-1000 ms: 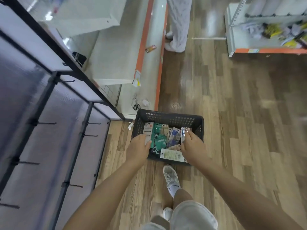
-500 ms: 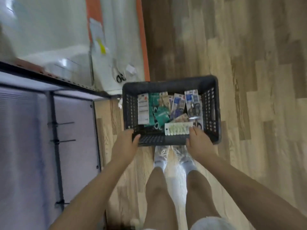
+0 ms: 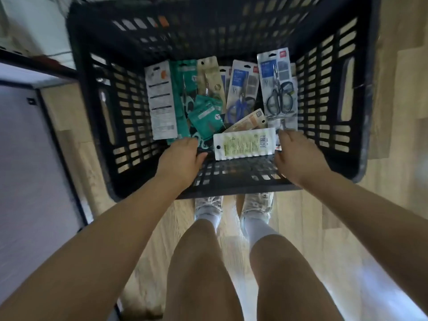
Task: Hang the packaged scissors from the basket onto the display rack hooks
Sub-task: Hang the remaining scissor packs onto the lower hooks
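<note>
Packaged scissors point(image 3: 279, 93) lie heaped on the floor of our black slotted basket point(image 3: 331, 93), which sits on the wood floor point(image 3: 393, 205) just ahead of our shoes point(image 3: 256, 205). We reach both hands inside: our left hand point(image 3: 183, 158) rests by a teal pack point(image 3: 205, 115), fingers curled down, though we cannot tell if it grips anything. Our right hand point(image 3: 295, 154) pinches the near edge of the black-handled scissors card. A pale green card point(image 3: 244, 143) lies between them
</note>
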